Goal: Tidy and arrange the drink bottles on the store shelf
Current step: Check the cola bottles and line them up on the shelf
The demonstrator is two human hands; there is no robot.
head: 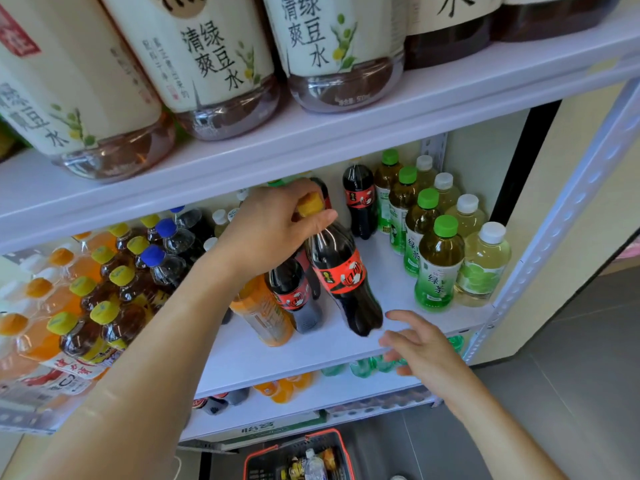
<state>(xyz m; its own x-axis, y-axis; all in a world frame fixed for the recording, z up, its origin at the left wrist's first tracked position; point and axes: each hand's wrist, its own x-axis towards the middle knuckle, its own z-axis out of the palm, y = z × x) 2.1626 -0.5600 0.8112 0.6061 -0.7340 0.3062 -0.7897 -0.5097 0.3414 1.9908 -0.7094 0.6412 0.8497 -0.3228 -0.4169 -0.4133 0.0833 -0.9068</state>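
Observation:
My left hand (277,223) grips the yellow cap and neck of a dark cola bottle (343,275) with a red label, tilted with its base near the front of the white middle shelf (311,344). A second cola bottle (294,296) and an orange drink bottle (266,313) stand just left of it, partly behind my forearm. Another cola bottle (360,199) stands upright at the back. My right hand (415,344) hovers at the shelf's front edge, fingers loosely spread, holding nothing.
Green tea bottles (438,268) and pale drinks (483,265) stand in rows at the right. Shrink-wrapped packs of brown tea (104,306) and orange drinks (31,327) fill the left. Large bottles (214,64) sit on the shelf above. A red basket (298,459) is on the floor.

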